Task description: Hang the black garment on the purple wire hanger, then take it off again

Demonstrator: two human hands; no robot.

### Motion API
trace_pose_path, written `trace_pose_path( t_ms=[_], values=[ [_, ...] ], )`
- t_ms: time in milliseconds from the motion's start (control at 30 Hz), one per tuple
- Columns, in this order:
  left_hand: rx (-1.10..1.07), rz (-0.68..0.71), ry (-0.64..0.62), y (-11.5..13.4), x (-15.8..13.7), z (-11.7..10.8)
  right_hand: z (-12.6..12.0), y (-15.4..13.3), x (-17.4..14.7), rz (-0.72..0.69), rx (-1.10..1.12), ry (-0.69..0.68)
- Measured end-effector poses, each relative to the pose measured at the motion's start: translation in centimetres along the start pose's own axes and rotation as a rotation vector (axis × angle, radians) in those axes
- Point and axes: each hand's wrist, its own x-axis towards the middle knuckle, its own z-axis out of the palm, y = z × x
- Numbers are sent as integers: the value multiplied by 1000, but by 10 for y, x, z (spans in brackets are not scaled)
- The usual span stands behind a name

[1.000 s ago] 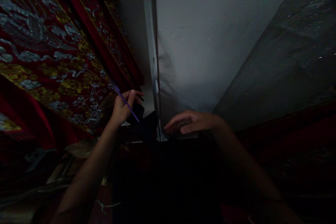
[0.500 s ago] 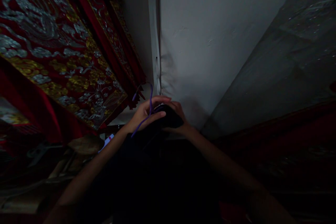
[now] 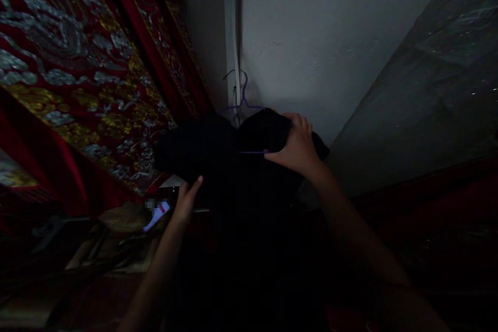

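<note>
A dark garment [image 3: 210,145] is spread over a purple hanger [image 3: 245,94] in front of me. The hook and upper arms of the hanger show above the neckline, and a strip of its lower bar shows through the neck opening. My right hand [image 3: 301,145] grips the garment near the right shoulder, with the thumb at the bar and fingers over the cloth. At the lower left edge, my left hand [image 3: 188,199] has its thumb on the cloth; its other fingers are mostly hidden. Darkness hides the garment's lower part.
A pale upright strip [image 3: 236,21] runs along the white wall [image 3: 311,36] behind the hanger; whether the hook touches it I cannot tell. Red embroidered cloth [image 3: 89,78] hangs at the left. A blue-white item [image 3: 157,216] lies beyond my left forearm.
My hands have moved apart from close together on the bunched garment. It is now spread wide, and the purple hanger has gone from lying across my left hand to upright inside the garment.
</note>
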Motion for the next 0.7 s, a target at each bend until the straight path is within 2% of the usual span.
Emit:
trace_pose_path(
  t_ms=[133, 233, 300, 367, 433, 467, 567, 633, 700],
  values=[
    [-96, -85, 199, -18, -17, 4, 1, -12, -18, -34, 28, -51],
    [-166, -128, 237, -28, -32, 3, 15, -15, -55, -15, 139, -62],
    [-231, -165, 218, -33, -40, 2, 37, -21, -90, 101, 271, -46],
    [-277, -238, 235, -36, -47, 1, 68, -34, -127, 372, 466, -38],
    [-284, -323, 277, -38, -52, 1, 104, -51, -158, 721, 720, -169],
    [-283, -358, 283, -38, -55, 2, 122, -59, -168, 820, 828, -303],
    [-290, -421, 237, -36, -63, 4, 162, -76, -178, 892, 859, -521],
    [-303, -424, 188, -36, -69, 6, 177, -79, -173, 882, 781, -596],
    [-292, -427, 155, -36, -74, 6, 184, -77, -168, 867, 742, -615]
  ],
)
